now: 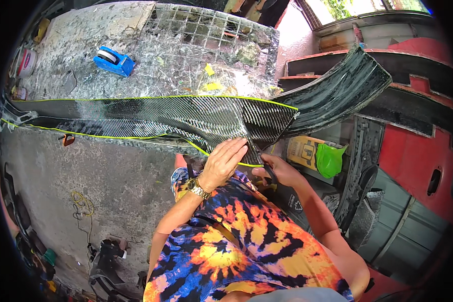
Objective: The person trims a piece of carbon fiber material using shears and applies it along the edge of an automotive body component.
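the open left hand lies flat on carbon-fibre cloth along the worktable, the right hand curls around scissors, and the cloth's right end seems not yet cut off.

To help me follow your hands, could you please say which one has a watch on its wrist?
The left hand, touching the dark cloth, has the gold watch; the right hand has none.

Sheeny, diagonally woven cloth; rough, scuffed tabletop
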